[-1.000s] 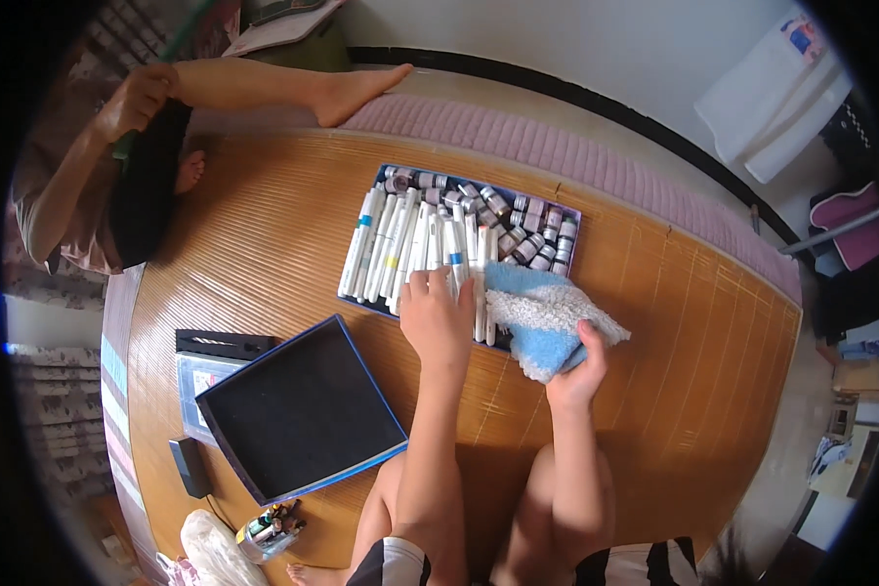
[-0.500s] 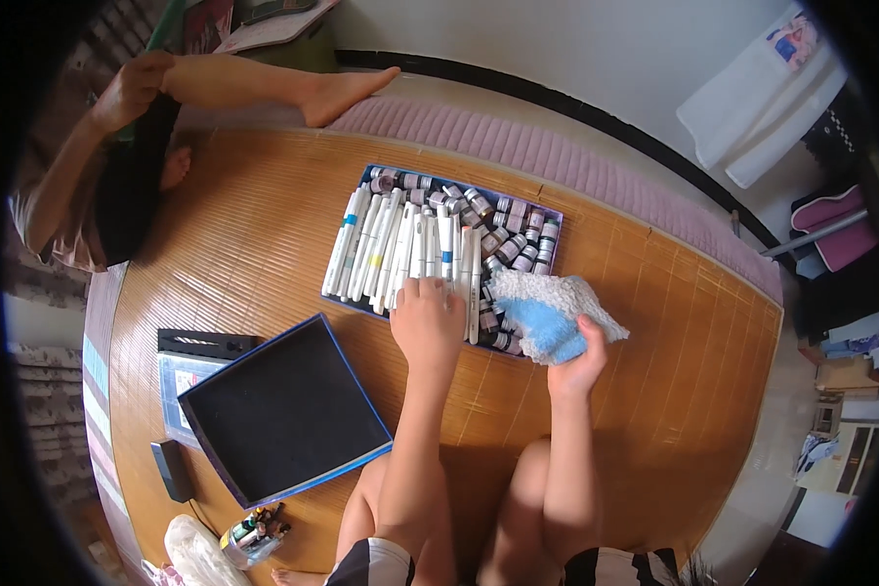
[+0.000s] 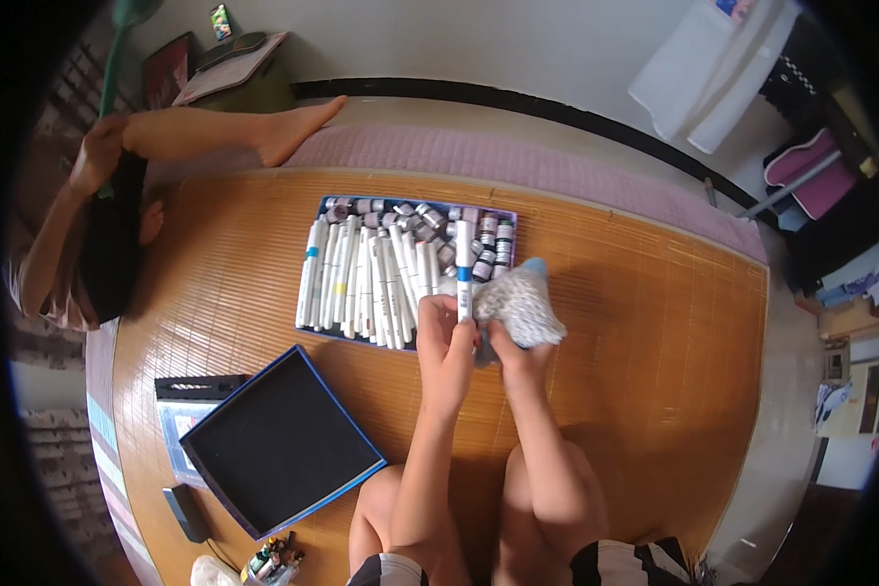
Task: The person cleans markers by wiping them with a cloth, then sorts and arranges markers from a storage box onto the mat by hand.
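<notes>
A marker (image 3: 464, 266) had shifted right over the tray (image 3: 515, 230), pinched in the left hand (image 3: 445, 363). The right hand (image 3: 525, 363) gripped cloth (image 3: 522, 305) at the tray's right.

The marker (image 3: 464, 266) looks smooth plastic, the cloth (image 3: 521, 305) rough and fluffy.

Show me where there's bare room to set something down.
Widest: the mat right of the cloth, below the pink quilted strip. Another patch: between the other person and the box. It's crowded inside the box, with white pens and small bottles, and lower left, around the black tray.
</notes>
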`<state>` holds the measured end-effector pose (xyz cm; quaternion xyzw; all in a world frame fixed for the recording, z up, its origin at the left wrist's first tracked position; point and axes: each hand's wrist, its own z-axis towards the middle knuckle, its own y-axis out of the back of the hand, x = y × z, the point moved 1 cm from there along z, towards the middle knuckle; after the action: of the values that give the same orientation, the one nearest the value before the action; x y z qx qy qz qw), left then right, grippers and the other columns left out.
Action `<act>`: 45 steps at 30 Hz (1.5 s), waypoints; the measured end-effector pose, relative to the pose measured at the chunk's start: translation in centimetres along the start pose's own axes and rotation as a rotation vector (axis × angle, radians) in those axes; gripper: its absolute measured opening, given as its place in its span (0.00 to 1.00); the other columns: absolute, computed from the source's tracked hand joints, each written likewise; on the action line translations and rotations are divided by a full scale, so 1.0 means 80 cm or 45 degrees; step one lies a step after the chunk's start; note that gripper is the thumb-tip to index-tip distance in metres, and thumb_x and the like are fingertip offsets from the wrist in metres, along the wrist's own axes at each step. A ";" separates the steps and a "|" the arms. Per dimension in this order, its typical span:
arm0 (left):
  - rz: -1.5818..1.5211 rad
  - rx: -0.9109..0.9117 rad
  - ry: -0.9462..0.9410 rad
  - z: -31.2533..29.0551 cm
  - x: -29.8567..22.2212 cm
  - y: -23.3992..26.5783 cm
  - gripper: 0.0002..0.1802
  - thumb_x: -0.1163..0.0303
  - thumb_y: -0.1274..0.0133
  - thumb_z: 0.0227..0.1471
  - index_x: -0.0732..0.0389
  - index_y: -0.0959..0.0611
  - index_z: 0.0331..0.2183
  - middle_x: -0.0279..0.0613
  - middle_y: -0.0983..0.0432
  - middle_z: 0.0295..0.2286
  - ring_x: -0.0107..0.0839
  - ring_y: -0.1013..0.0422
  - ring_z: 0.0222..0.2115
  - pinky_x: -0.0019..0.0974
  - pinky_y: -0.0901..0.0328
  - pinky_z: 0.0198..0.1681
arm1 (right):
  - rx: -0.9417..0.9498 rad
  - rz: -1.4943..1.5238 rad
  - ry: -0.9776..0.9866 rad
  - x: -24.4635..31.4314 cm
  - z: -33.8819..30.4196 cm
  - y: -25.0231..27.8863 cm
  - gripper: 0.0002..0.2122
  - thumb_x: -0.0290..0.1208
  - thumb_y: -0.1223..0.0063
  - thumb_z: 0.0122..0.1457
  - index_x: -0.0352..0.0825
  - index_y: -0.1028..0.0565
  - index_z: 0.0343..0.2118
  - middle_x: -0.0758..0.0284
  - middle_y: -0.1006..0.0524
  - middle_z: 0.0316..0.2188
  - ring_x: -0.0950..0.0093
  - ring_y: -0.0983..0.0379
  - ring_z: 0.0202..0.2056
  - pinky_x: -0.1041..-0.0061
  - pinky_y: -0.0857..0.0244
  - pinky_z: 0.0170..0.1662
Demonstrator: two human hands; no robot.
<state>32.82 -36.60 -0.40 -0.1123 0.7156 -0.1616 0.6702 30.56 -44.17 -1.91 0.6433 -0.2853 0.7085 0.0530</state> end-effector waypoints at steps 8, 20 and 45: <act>0.380 0.174 0.016 -0.013 -0.003 -0.009 0.05 0.79 0.61 0.36 0.65 0.38 0.23 0.36 0.39 0.16 0.19 0.43 0.16 0.21 0.46 0.17 | -0.308 0.880 -0.642 0.027 0.014 0.007 0.18 0.43 0.71 0.48 0.32 0.39 0.34 0.67 0.34 0.24 0.80 0.38 0.24 0.83 0.42 0.25; 0.371 0.166 0.005 -0.010 0.013 -0.006 0.04 0.79 0.59 0.37 0.66 0.36 0.22 0.37 0.37 0.19 0.19 0.40 0.21 0.20 0.44 0.21 | 0.067 0.541 -0.407 0.011 0.031 0.027 0.13 0.23 0.53 0.40 0.28 0.37 0.31 0.67 0.34 0.27 0.79 0.37 0.28 0.84 0.43 0.29; 0.466 0.361 -0.059 -0.011 0.028 -0.011 0.06 0.81 0.63 0.38 0.64 0.39 0.25 0.35 0.41 0.22 0.18 0.44 0.24 0.20 0.46 0.26 | -0.116 0.104 -0.273 0.014 0.023 0.019 0.09 0.29 0.58 0.43 0.29 0.33 0.26 0.70 0.33 0.21 0.84 0.39 0.22 0.86 0.46 0.23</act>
<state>31.69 -38.23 -2.10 0.1110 0.6786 -0.1337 0.7137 31.37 -46.61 -1.34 0.7002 -0.3471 0.6235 0.0223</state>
